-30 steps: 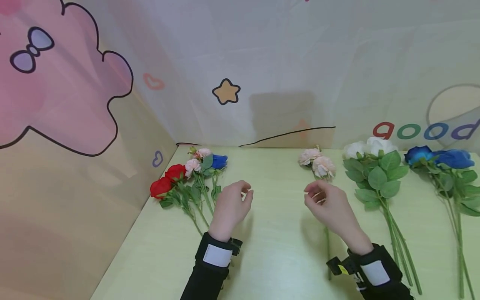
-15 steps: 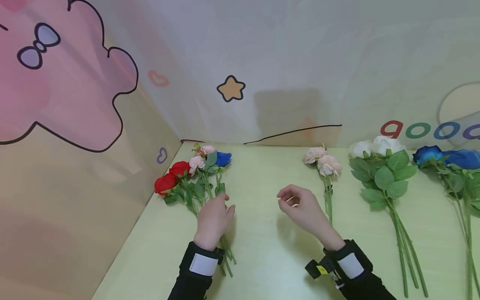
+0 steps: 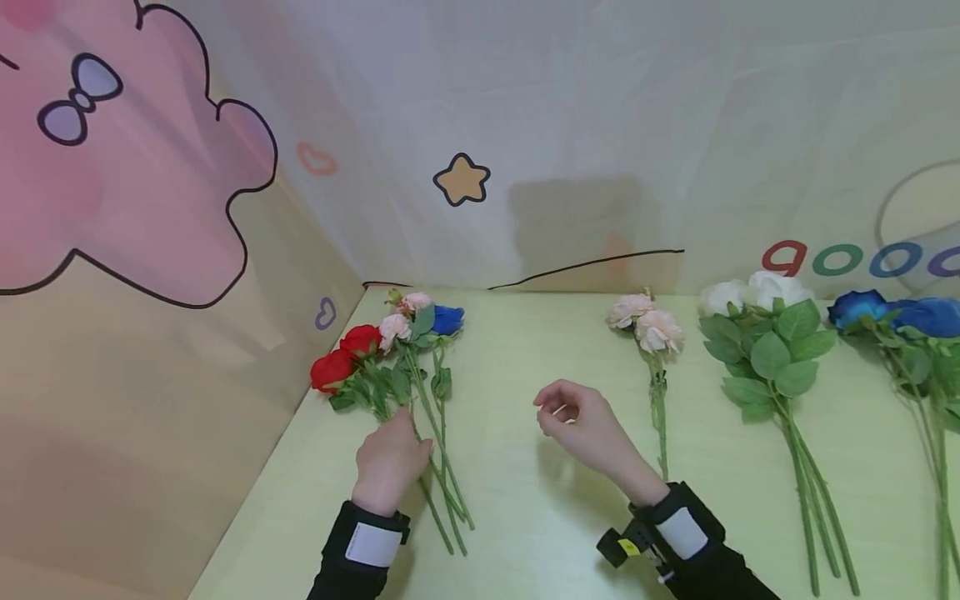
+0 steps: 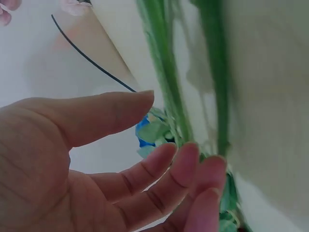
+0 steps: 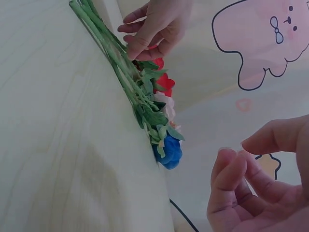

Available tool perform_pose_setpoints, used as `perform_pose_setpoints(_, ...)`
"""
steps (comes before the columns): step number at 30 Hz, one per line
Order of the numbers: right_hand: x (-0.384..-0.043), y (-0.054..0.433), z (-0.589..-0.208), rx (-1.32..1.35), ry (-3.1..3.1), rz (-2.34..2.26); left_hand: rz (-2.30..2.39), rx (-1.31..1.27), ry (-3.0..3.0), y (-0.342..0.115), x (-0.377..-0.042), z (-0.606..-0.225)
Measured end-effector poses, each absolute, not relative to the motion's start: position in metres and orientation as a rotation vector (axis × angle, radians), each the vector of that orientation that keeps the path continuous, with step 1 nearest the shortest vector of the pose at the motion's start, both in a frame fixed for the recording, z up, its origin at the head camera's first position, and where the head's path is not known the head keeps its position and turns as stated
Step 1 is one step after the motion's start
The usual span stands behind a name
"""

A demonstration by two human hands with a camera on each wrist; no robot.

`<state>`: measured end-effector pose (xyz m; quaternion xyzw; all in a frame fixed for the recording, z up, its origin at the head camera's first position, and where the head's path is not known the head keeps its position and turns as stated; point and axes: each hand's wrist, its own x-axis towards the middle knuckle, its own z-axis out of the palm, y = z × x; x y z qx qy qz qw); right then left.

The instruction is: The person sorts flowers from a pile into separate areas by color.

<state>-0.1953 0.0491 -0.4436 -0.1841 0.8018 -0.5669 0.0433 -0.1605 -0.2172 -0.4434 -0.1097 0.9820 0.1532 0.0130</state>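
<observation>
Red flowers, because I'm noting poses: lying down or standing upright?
Lying down: in the head view, the red flowers stretch along the table toward the left hand.

Head view: looked forward and down on table (image 3: 517,533) and wall (image 3: 360,108), farthest off. Left wrist view: looked closely past left hand (image 3: 392,462) along stems (image 4: 161,63). Right wrist view: looked past right hand (image 3: 585,423), across table; shared blue rose (image 5: 170,152) with head view.

Head view: soft, even indoor light; pale glare on tabletop (image 3: 513,533), faint soft-edged shadows beside left hand (image 3: 393,462) and right hand (image 3: 583,427), squarish shadow on back wall (image 3: 600,100). Wrist views dimmer, greyer; nearest stems (image 4: 217,72) blurred in left wrist view.
</observation>
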Motion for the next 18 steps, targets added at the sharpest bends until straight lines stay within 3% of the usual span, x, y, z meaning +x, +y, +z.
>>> perform_pose_setpoints(18,-0.186,0.033,-0.452,-0.536,2.121,-1.803,0.380,-0.444,2.910,-0.242,-0.148,-0.446)
